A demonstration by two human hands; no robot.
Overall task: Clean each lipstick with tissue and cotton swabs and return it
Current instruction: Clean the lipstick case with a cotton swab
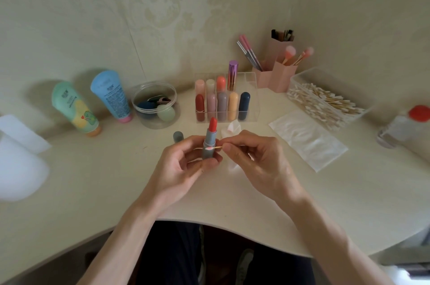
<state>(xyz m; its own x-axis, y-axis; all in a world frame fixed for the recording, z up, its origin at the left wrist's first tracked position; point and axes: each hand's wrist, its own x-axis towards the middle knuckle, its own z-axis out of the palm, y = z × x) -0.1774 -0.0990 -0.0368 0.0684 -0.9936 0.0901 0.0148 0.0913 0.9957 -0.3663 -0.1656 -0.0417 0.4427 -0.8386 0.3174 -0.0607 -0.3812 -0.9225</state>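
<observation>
Lipstick (pixel 210 142) in left hand (pixel 183 163), swab (pixel 215 148) in right hand (pixel 253 156)

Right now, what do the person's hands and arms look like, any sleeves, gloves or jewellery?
The left hand and right hand are bare, with no gloves. The left forearm and right forearm are uncovered down to the frame edge, so no sleeves show. No ring, watch or bracelet is visible. The nails seem unpainted, though the picture is soft.

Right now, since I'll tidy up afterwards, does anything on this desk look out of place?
A grey cap stands loose on the desk beside the open lipstick in the left hand. A pink-smeared tissue lies crumpled behind the right hand and its cotton swab. The green tube and blue tube lean against the wall.
</observation>
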